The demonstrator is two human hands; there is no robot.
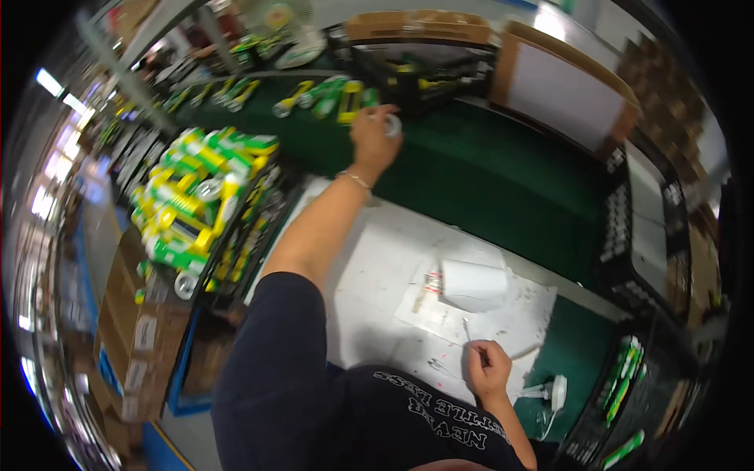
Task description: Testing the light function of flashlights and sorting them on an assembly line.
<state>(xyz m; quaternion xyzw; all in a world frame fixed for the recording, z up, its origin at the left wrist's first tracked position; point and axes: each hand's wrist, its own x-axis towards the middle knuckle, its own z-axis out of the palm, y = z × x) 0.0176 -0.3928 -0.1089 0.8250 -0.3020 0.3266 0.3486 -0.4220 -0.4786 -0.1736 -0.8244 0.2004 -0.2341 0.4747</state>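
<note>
Over the green belt (471, 173), my left grip (375, 140) has a silver-ended cylinder (393, 125); right grip (488, 367) curled, can't tell if holding. Short row (323, 96) laid, big pile (187, 200) likely left.

Left hand (372, 145) motion-blurred; its fingers cover most of the held item (392, 125), only a pale round end showing. Right hand (488, 370): curled fingertips hidden, grip on the thin pale stick (466, 328) unclear. Lower cylinders buried beneath the green-and-yellow pile (184, 200). Dark shirt (314, 392) cut by bottom edge. Far-left background smeared, unreadable.
</note>
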